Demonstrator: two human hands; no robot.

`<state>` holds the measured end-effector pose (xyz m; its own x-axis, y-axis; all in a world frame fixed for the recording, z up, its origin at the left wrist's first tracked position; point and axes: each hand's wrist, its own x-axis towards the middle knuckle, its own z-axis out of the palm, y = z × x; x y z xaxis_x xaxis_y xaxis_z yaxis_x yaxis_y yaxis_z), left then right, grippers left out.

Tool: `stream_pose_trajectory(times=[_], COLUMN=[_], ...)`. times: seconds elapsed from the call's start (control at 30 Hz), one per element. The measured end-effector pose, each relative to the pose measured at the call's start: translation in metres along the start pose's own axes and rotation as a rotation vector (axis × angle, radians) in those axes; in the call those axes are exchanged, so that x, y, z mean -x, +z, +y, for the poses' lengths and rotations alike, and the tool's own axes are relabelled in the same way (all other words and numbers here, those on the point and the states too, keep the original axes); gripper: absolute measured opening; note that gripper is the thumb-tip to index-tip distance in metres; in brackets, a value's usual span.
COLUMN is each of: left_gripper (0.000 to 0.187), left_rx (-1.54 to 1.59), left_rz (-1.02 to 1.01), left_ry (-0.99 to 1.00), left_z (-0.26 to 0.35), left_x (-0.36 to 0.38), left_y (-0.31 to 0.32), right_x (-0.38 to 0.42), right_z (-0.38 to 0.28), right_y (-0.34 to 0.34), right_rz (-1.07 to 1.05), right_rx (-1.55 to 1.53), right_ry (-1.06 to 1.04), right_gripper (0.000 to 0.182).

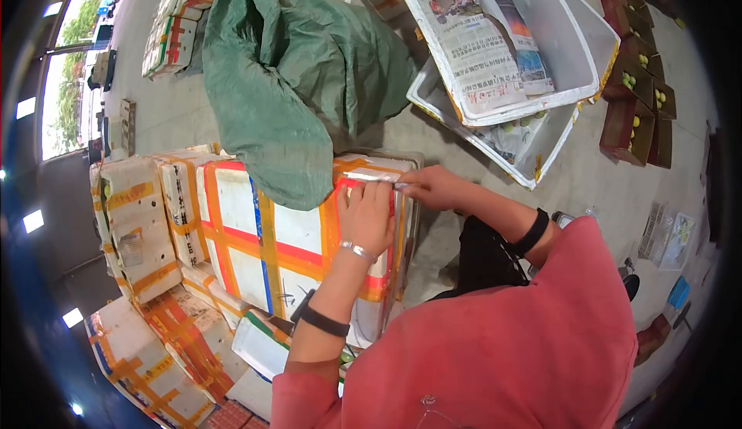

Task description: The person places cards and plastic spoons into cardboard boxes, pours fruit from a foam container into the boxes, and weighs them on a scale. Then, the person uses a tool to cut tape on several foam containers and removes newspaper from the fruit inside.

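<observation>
My left hand [368, 216] lies on the top edge of a white foam box [297, 228] wrapped in orange, red and blue tape. Its fingers are stretched over the edge. Just to the right, my right hand [437, 187] is closed in a pinch on a thin, pale, slim object [399, 185] at the same edge; its kind is too small to make out. A green woven sheet [297, 81] drapes over the box's far side, beside my left hand.
Several taped foam boxes [127, 228] stand stacked at the left. An open foam box lined with newspaper [471, 50] rests on another open box [533, 166] at the upper right. Brown cartons with round fruit [630, 124] line the right side. Newspaper [665, 232] lies on the floor.
</observation>
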<state>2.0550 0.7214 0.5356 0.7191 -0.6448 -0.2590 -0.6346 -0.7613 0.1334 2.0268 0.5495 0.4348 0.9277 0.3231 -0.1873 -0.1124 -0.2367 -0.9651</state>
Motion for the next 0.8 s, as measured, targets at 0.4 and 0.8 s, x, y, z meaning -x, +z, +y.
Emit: stream_pose_trajectory(times=[0.4,0.8], left_gripper=[0.055,0.041], left_rx=[-0.060,-0.138], left_rz=[-0.084,0.090], left_ry=[0.038,-0.044], left_z=[-0.008,-0.009], left_x=[-0.004,0.026], left_y=[0.002,0.003], right_x=[0.139,0.253], right_z=[0.034,0.070], right_y=[0.135,0.349], right_rz=[-0.276,-0.633], right_rx=[-0.106,-0.187], right_ry=[0.259,0.248], right_gripper=[0.026,0.029])
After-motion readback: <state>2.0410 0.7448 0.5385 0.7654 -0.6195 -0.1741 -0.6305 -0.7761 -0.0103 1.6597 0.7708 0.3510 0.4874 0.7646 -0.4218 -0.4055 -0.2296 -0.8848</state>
